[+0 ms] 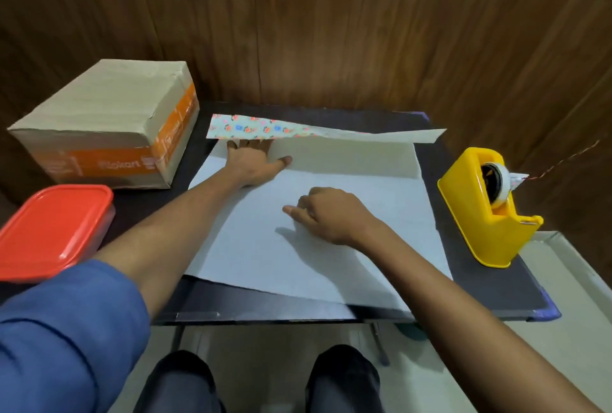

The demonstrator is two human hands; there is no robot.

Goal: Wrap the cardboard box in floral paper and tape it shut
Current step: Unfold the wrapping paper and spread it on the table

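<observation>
Floral paper (318,214) lies white side up across the middle of the dark desk (480,286). Its far edge curls up and over, so I see a strip of the flower print along the back. Near corner of the sheet hangs a bit past the desk's front edge.

Left hand (255,164) is flat on the sheet at the far left, palm down, fingers straight and reaching under the curled edge, thumb spread to the right. Fingertips are partly hidden by the printed flap. It grips nothing, just presses the paper.

Right hand (328,214) rests on the middle of the sheet, fingers curled under, thumb pointing left. I can't tell whether it pinches the paper or only rests knuckles-down on it.

Cardboard box (109,124) sits at the far left corner of the desk, well apart from both hands, just beside the sheet's left edge. Closed, plain top, orange band with printing on the sides. Not wrapped, not on the paper.

Red-lidded plastic container (53,230) stands near the box, at the desk's left front, partly behind my left sleeve.

Yellow tape dispenser (490,207) stands at the right edge of the desk, just beside the paper, roll loaded, a tape end sticking out to the right.

Wood-panel wall behind the desk.
</observation>
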